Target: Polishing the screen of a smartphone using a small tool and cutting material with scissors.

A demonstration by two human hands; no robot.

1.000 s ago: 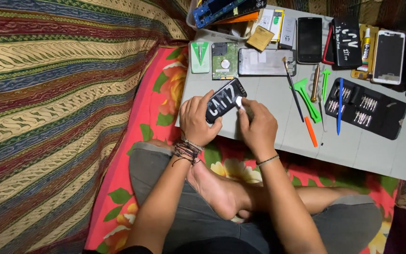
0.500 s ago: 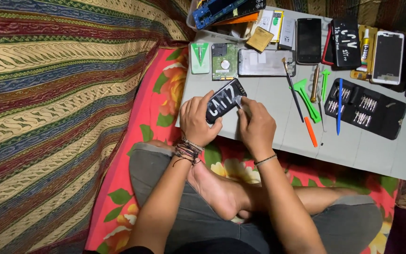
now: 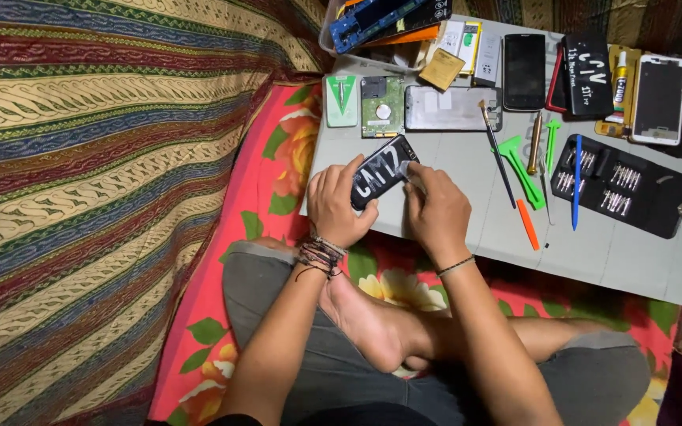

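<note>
- At the near left edge of the grey table [image 3: 451, 229], the left hand [image 3: 337, 205] grips a black phone [image 3: 383, 171] with white marks on it, fingers curled over its left side.
- Right hand [image 3: 438, 209] pinches the phone's right end; whether it holds a tool cannot be told.
- Far left, a clear plastic tray [image 3: 333, 41] holds a blue phone frame [image 3: 380, 17] and orange parts.
- Right of the hands, an open black case [image 3: 633, 193] holds rows of screwdriver bits.
</note>
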